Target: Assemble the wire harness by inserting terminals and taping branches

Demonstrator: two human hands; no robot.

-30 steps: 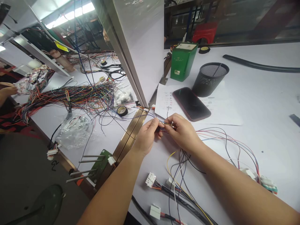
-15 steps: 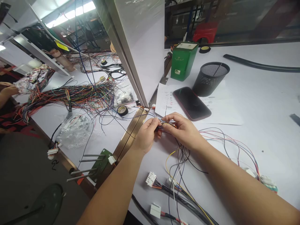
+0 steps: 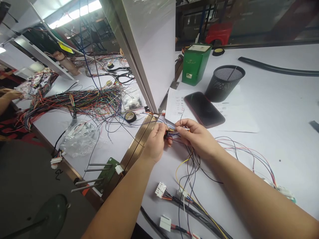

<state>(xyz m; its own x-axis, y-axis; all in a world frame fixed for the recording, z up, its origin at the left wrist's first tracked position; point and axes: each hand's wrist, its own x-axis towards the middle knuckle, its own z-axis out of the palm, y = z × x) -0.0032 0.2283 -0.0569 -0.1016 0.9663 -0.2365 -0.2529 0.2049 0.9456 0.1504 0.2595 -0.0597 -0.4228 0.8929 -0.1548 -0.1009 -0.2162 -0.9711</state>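
While the left hand (image 3: 155, 142) gripped a black connector (image 3: 166, 134), the right hand (image 3: 198, 136) pinched thin wires (image 3: 171, 131) at its side, above the white tabletop (image 3: 274, 106), near a dark phone (image 3: 204, 110) on printed paper (image 3: 173, 103) beside a mesh cup (image 3: 220, 87).

The left hand (image 3: 154, 143) grips a dark connector (image 3: 165, 134) while the right hand (image 3: 199, 136) pinches the wires (image 3: 171, 131) at it, above a white bench (image 3: 274, 106) where a phone (image 3: 205, 110) lies beside a mesh cup (image 3: 220, 89).

wires (image 3: 172, 131): smooth plastic | phone (image 3: 205, 110): glossy | mesh cup (image 3: 220, 89): metal | sheet (image 3: 243, 122): paper
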